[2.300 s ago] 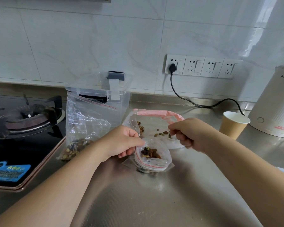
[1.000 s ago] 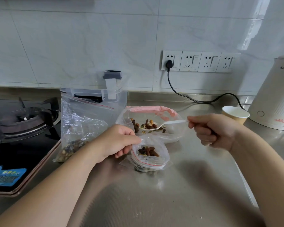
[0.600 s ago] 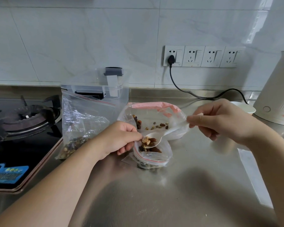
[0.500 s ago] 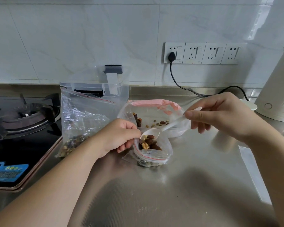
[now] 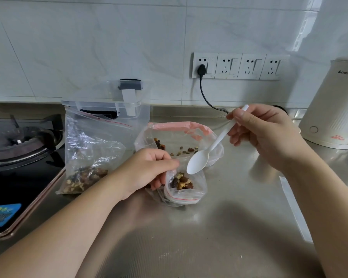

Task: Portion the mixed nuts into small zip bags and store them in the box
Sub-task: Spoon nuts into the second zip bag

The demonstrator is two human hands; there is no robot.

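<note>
The left hand [image 5: 149,171] pinches the open top edge of a small clear zip bag with a red line [image 5: 186,186]. This little bag sits on the shiny grey metal tabletop [image 5: 209,237]. Brown and tan mixed nuts [image 5: 181,182] lie inside it.

The right hand [image 5: 263,137] holds the thin handle of a white plastic spoon [image 5: 199,160] between thumb and fingers. The spoon slants down to the left. Its round end hangs just above the little bag's mouth, with its back side facing up, and no nuts show on it.

Just behind the little bag lies a bigger clear bag with a pink zip strip [image 5: 179,137]. It is open, and only a few nuts are spread in it. To the left stands a tall clear zip bag [image 5: 88,149] with a pile of nuts at the bottom. It leans on a clear plastic box with a grey clip lid [image 5: 109,101], which stands by the white tiled wall.

A black gas stove [image 5: 18,141] is at the far left. A white kettle [image 5: 333,111] stands at the far right. A black cord [image 5: 207,101] is plugged into the white wall sockets [image 5: 237,66].
</note>
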